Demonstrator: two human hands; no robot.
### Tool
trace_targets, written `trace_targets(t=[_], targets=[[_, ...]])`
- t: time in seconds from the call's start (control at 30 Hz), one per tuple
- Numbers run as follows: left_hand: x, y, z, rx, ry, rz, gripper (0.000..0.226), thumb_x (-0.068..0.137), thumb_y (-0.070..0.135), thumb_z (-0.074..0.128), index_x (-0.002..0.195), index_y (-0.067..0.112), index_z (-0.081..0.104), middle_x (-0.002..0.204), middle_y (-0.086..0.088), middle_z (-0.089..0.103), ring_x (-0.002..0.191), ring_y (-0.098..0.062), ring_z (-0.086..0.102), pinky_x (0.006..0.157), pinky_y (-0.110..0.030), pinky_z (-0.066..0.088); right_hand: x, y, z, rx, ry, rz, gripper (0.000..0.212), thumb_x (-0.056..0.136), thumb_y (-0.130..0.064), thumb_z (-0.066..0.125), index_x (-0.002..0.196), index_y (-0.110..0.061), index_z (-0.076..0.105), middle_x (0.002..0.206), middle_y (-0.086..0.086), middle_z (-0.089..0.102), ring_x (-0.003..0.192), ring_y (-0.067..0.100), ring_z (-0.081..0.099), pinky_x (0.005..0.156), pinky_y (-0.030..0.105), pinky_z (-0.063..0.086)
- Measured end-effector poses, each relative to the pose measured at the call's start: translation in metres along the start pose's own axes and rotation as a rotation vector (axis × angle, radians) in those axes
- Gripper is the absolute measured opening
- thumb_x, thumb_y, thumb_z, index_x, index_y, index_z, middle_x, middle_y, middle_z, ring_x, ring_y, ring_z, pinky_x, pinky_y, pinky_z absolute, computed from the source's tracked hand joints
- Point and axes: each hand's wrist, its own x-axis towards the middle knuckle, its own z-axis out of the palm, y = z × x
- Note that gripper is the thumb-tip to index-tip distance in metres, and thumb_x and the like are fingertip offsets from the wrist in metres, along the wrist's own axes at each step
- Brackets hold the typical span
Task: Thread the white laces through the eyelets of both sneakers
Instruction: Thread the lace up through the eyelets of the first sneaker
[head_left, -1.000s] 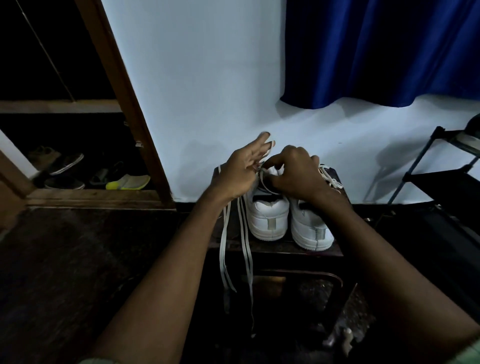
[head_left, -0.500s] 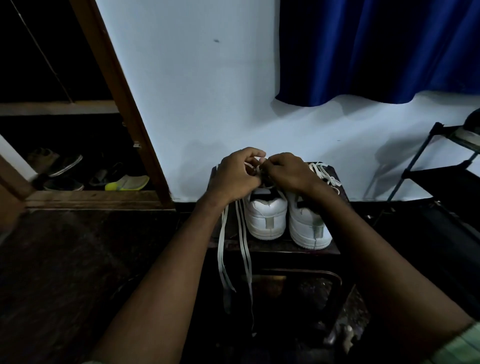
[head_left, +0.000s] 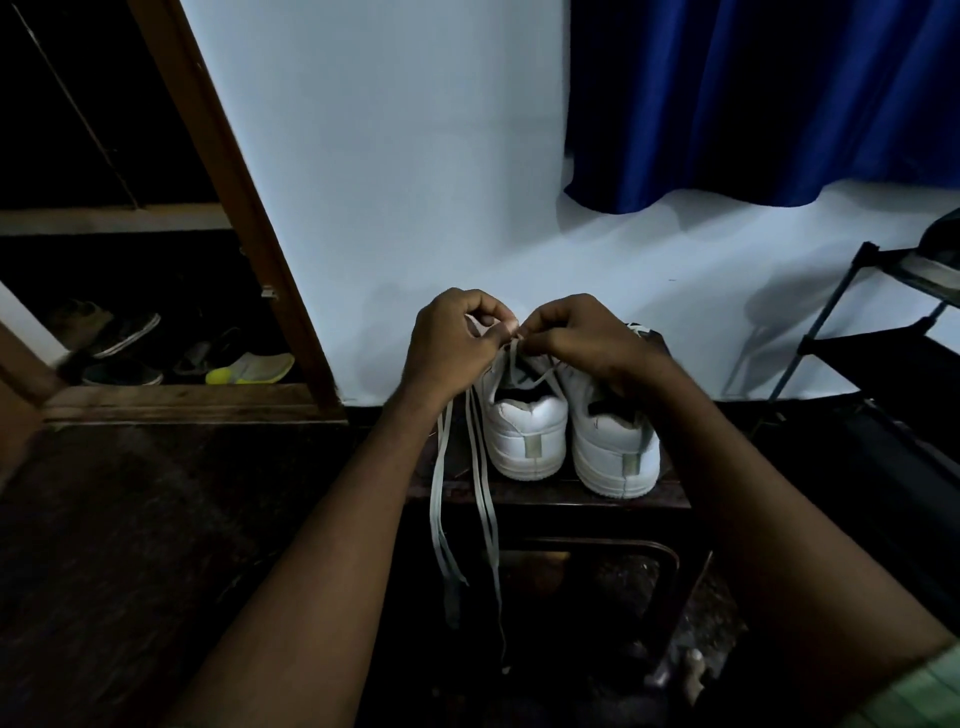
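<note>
The left hand (head_left: 451, 349) and the right hand (head_left: 587, 340) meet fingertip to fingertip above the left sneaker (head_left: 524, 423), both with fingers curled, each pinching the white lace (head_left: 511, 358) at the shoe's upper eyelets. From under the left hand, long loose lace ends (head_left: 475, 499) hang down past the front edge of the dark bench (head_left: 550, 491) toward the floor. The two white sneakers stand side by side on the bench, heels toward the camera, and the right sneaker (head_left: 615, 452) lies partly under the right wrist. Behind them rises a pale wall (head_left: 395, 156) with a blue curtain (head_left: 753, 98) at upper right. A black rack (head_left: 878, 332) stands at right, and shoes (head_left: 249, 368) lie in a dark wooden opening at left.
</note>
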Motion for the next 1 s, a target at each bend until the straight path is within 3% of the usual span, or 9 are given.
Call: trace_targets(t=[0.17, 0.3, 0.4, 0.47, 0.63, 0.7, 0.8, 0.9, 1.0], targets=[[-0.002, -0.001, -0.003, -0.045, -0.062, -0.087, 0.017, 0.084, 0.044, 0.082, 0.087, 0.029, 0.074, 0.069, 0.009, 0.073, 0.064, -0.006, 0.07, 0.068, -0.029, 0.059, -0.001, -0.003, 0.012, -0.179, 0.187, -0.049, 0.012, 0.08, -0.016, 0.074, 0.07, -0.023, 0.074, 0.068, -0.005, 0.072, 0.068, 0.008, 0.065, 0.067, 0.024, 0.049], [-0.007, 0.001, -0.004, -0.12, -0.157, -0.007, 0.018, 0.084, 0.029, 0.086, 0.098, 0.026, 0.076, 0.083, 0.009, 0.075, 0.076, -0.012, 0.072, 0.076, -0.032, 0.061, 0.002, -0.004, 0.012, 0.024, 0.234, 0.071, 0.006, 0.072, -0.014, 0.074, 0.068, -0.019, 0.077, 0.065, -0.002, 0.073, 0.067, 0.012, 0.067, 0.071, 0.034, 0.056], [-0.007, 0.001, -0.001, -0.085, -0.114, 0.051, 0.026, 0.08, 0.015, 0.077, 0.101, 0.029, 0.074, 0.08, 0.013, 0.074, 0.071, -0.007, 0.069, 0.067, -0.025, 0.053, 0.002, -0.007, 0.012, 0.167, 0.235, 0.099, 0.006, 0.062, -0.019, 0.069, 0.066, -0.017, 0.074, 0.066, 0.005, 0.072, 0.064, 0.016, 0.065, 0.071, 0.038, 0.057], [-0.006, 0.006, -0.001, -0.161, -0.084, 0.004, 0.027, 0.082, 0.009, 0.074, 0.102, 0.027, 0.075, 0.073, 0.015, 0.071, 0.065, -0.003, 0.064, 0.065, -0.02, 0.048, 0.002, -0.007, 0.013, 0.208, 0.237, 0.102, 0.007, 0.07, -0.02, 0.069, 0.073, -0.014, 0.071, 0.07, 0.008, 0.072, 0.064, 0.017, 0.065, 0.069, 0.038, 0.054], [0.005, 0.022, -0.011, -0.931, -0.061, -0.417, 0.027, 0.09, 0.006, 0.061, 0.112, 0.019, 0.071, 0.086, 0.0, 0.073, 0.074, -0.011, 0.063, 0.065, -0.025, 0.046, 0.0, -0.014, 0.007, 0.289, 0.216, 0.12, 0.016, 0.097, -0.014, 0.055, 0.084, -0.008, 0.06, 0.087, 0.021, 0.075, 0.061, 0.016, 0.059, 0.056, 0.023, 0.045], [0.008, 0.018, -0.018, -1.28, -0.023, -0.465, 0.032, 0.095, 0.004, 0.055, 0.121, 0.018, 0.065, 0.103, -0.004, 0.076, 0.087, -0.013, 0.068, 0.068, -0.024, 0.047, -0.001, -0.014, 0.005, 0.224, 0.174, 0.11, 0.02, 0.099, -0.016, 0.051, 0.081, -0.011, 0.057, 0.088, 0.02, 0.073, 0.059, 0.016, 0.056, 0.051, 0.019, 0.042], [0.013, 0.005, -0.025, -1.623, 0.147, -0.456, 0.056, 0.088, 0.007, 0.064, 0.142, 0.014, 0.051, 0.129, -0.009, 0.071, 0.109, -0.022, 0.07, 0.078, -0.027, 0.053, -0.002, -0.013, 0.006, 0.197, 0.12, 0.064, 0.023, 0.1, -0.019, 0.05, 0.078, -0.013, 0.055, 0.085, 0.019, 0.07, 0.068, 0.018, 0.057, 0.059, 0.027, 0.043], [0.019, -0.007, -0.025, -1.513, 0.387, -0.523, 0.086, 0.09, 0.008, 0.064, 0.164, 0.019, 0.022, 0.136, -0.001, 0.059, 0.122, -0.021, 0.063, 0.087, -0.033, 0.052, -0.005, -0.017, 0.005, 0.182, 0.101, 0.048, 0.025, 0.101, -0.022, 0.048, 0.079, -0.014, 0.055, 0.09, 0.018, 0.072, 0.06, 0.007, 0.056, 0.056, 0.023, 0.041], [0.019, -0.006, -0.024, -1.061, 0.432, -0.521, 0.091, 0.096, 0.018, 0.064, 0.166, 0.03, 0.007, 0.168, -0.005, 0.028, 0.146, -0.023, 0.043, 0.107, -0.036, 0.042, -0.006, -0.018, 0.004, 0.148, 0.075, 0.035, 0.028, 0.105, -0.029, 0.046, 0.082, -0.014, 0.053, 0.093, 0.019, 0.072, 0.053, 0.007, 0.051, 0.048, 0.016, 0.038]])
